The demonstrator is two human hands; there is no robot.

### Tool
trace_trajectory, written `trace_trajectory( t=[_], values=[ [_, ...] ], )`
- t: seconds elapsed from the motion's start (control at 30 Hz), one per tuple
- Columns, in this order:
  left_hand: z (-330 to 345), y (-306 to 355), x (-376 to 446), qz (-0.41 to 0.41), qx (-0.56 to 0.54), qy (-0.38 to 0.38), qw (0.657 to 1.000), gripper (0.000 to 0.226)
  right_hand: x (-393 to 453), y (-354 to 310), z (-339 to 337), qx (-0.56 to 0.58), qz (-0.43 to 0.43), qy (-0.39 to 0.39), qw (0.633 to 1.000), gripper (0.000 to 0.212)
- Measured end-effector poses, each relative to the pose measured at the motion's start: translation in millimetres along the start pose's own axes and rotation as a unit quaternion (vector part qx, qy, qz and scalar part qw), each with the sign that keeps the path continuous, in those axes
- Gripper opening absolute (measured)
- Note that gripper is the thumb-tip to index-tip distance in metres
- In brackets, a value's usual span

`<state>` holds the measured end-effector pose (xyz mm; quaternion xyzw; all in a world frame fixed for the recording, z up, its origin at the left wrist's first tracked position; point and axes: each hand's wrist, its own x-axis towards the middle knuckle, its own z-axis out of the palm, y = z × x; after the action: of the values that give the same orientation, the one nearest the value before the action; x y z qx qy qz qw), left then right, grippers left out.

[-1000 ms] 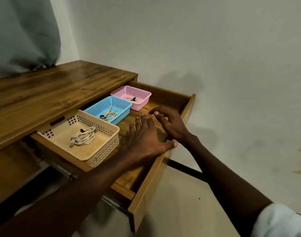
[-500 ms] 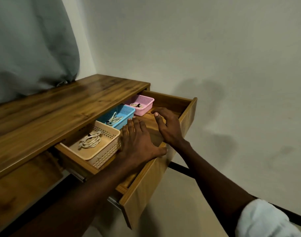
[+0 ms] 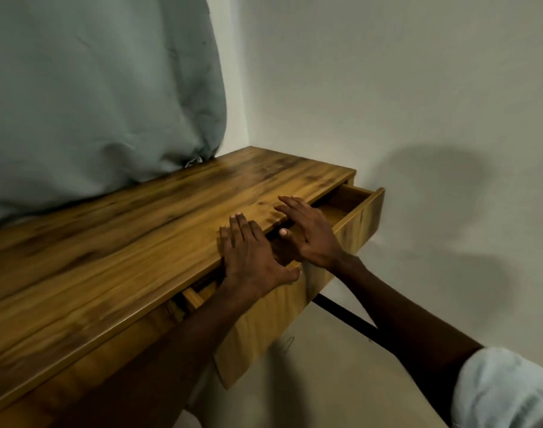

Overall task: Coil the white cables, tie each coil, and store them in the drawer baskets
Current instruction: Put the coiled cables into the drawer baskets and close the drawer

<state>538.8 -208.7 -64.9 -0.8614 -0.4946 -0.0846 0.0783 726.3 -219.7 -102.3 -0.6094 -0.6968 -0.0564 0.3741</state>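
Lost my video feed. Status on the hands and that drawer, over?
Left hand and right hand both flat on the wooden drawer's front edge. Drawer nearly shut under the wooden desktop. Baskets out of sight. Nothing blocking.

I see the wooden drawer [image 3: 361, 219] under the desk's top, its grain a warm honey brown. It stands only a little way out, leaving a narrow wedge-shaped gap that is widest at the far right corner. Through that gap I can make out a strip of the drawer's bare inner floor and its far side wall. The flat front panel faces me and hangs slightly askew to the desk edge. At the near left end a short piece of the drawer's side rail shows. The baskets and the coiled white cables are hidden beneath the top, so I cannot tell how they lie.
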Motion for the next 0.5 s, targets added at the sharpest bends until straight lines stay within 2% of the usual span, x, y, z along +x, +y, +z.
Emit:
trace_trajectory(
  t=[0.13,0.17,0.23,0.3,0.37,0.43,0.5],
  values=[
    [5,-31,24,-0.027,0.007,-0.01,1.0,0.132,26,5,-4,-0.039,0.007,-0.251,0.967,0.078],
    [7,-36,29,-0.026,0.011,0.001,1.0,0.125,32,6,-4,-0.052,0.004,-0.279,0.959,0.082],
    [11,-42,36,-0.009,0.024,0.033,0.999,0.105,40,12,-3,-0.08,-0.006,-0.287,0.955,0.091],
    [16,-46,38,0.006,0.041,0.071,0.997,0.077,40,15,6,-0.1,-0.014,-0.238,0.966,0.092],
    [20,-48,35,0.01,0.044,0.096,0.994,0.059,35,9,25,-0.086,-0.008,-0.133,0.987,0.076],
    [27,-49,35,0.008,0.039,0.115,0.993,0.054,29,-3,48,-0.096,-0.01,-0.007,0.995,0.05],
    [29,-49,38,0.004,0.031,0.124,0.992,0.053,28,-13,58,-0.112,-0.01,0.062,0.992,0.039]
  ],
)
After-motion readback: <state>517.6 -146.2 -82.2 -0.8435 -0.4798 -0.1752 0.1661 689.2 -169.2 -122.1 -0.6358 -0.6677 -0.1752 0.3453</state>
